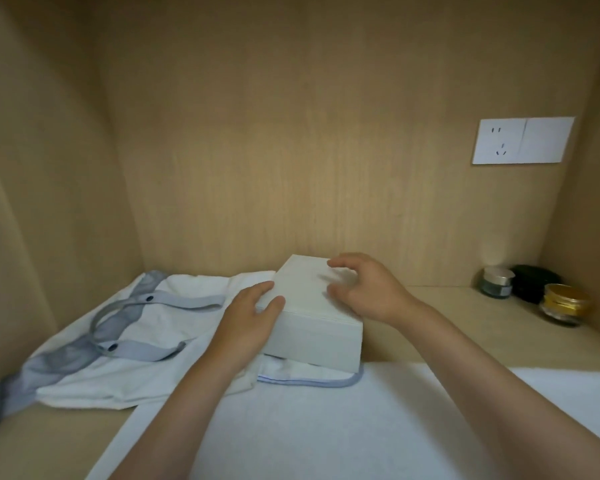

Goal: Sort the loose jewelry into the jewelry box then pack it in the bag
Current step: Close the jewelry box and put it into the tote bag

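Now your left hand [252, 315] and right hand [366, 289] both clasp one jewelry box [307, 294] lying partly on one bag [125, 372]; three jars [530, 282] stand well apart.

Wooden alcove: a back panel [309, 150] and side panels [32, 168] of the same pale grain enclose a wooden shelf [447, 327]. A white wall plate [523, 140] sits in the back panel at upper right; its left half carries socket holes, its right half is blank. In the right rear corner of the shelf, three small containers stand close together: a silver-lidded jar [496, 282], a low black container [530, 282] and, nearest the front, a gold-lidded jar [564, 304]. A white cloth [326, 427] lies flat over the front of the shelf.
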